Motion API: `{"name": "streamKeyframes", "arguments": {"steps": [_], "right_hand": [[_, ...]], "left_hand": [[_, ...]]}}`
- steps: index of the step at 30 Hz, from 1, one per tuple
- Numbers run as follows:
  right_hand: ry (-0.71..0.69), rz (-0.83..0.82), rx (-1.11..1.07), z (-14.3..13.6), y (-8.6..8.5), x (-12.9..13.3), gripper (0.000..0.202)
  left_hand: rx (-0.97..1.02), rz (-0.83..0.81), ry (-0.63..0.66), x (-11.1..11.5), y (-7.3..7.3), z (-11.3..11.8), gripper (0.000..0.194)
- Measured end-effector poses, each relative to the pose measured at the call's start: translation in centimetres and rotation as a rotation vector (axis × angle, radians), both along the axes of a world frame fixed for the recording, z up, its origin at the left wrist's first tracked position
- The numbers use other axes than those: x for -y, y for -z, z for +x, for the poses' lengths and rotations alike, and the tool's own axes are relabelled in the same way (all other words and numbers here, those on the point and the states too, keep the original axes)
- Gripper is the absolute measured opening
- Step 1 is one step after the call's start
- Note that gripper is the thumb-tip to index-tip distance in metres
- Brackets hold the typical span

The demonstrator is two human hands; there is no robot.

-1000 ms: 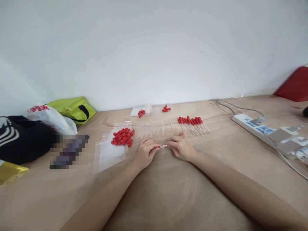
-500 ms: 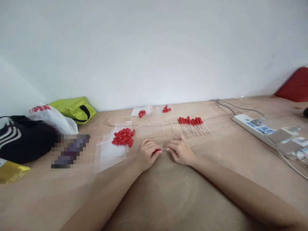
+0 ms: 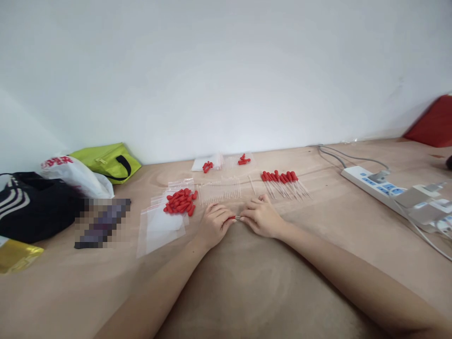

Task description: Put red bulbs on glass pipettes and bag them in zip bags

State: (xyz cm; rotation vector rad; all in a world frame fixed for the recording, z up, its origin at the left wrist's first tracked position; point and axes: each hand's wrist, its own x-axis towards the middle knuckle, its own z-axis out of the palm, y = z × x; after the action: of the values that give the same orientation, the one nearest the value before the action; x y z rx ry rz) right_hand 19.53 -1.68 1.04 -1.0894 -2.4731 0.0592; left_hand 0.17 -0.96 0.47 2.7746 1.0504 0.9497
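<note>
bulb pinched in left hand, tube in right hand; bulb-topped tubes judged done, loose bulbs, bare tubes left.

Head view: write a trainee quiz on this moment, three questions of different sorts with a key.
1. True or false: the left hand holds a small red rubbery bulb, while the right hand grips a slim clear tube.

2. Multiple choice: most of the loose pile of red rubbery bulbs rests on
A) a white power strip
B) clear plastic zip-top bags
C) a lime-green fabric bag

3. Fill in: in the row of red-topped clear droppers, the red ends point toward the ____.

Key: 1. True. 2. B. 3. White wall.
</note>
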Motion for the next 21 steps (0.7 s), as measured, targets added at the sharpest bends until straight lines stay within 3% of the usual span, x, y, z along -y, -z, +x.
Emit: {"name": "streamKeyframes", "arguments": {"steps": [4, 7, 9, 11, 21], "right_hand": [[0.087, 0.082, 0.100, 1.0, -0.2, -0.8, 0.025], [0.438, 0.069, 0.059, 1.9, 0.1, -2.0, 0.027], [0.689, 0.026, 0.019, 2.4, 0.3, -3.1, 0.027], [0.834, -0.025, 0.007, 2.6, 0.5, -4.3, 0.026], [1.010, -0.138, 0.032, 2.5, 0.4, -7.5, 0.026]], "left_hand": [[0.043, -0.035, -0.121, 0.0, 0.0, -0.3, 0.022], [0.059, -0.119, -0.194, 0.2, -0.3, -0.3, 0.032], [0.022, -0.200, -0.142, 0.3, -0.5, -0.2, 0.023], [-0.018, -0.262, -0.071, 0.4, -0.6, -0.1, 0.016], [-0.023, -0.308, -0.038, 0.1, -0.3, -0.1, 0.016]]}}
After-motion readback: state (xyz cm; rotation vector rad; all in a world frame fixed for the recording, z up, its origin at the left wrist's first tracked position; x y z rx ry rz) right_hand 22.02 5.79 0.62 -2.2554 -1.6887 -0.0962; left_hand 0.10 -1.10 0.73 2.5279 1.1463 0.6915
